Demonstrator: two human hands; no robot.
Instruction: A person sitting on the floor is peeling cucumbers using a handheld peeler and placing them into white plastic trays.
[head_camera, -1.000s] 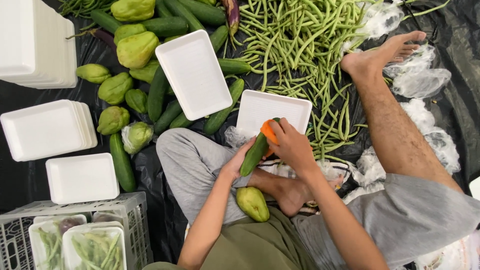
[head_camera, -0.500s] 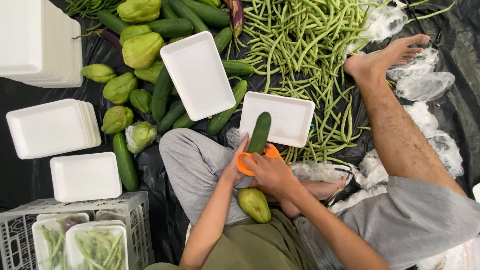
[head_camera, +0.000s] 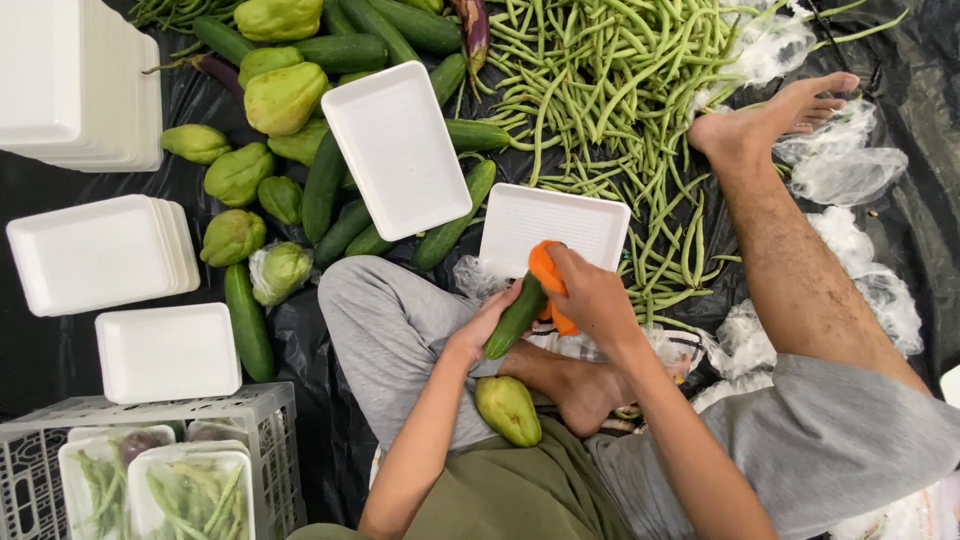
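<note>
Above the lap, left hand grips a cucumber; right hand clasps an orange peeler.

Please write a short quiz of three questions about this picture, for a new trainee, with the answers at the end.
1. True or false: both hands are on the same cucumber.
2. Which hand holds the orange tool? A) the left hand B) the right hand C) neither hand
3. Fill in the word: the empty white tray just beyond the hands lies beside a heap of green ____.

Key: 1. True: the left hand grips the lower end and the right hand is at the upper end. 2. B. 3. beans.
</note>
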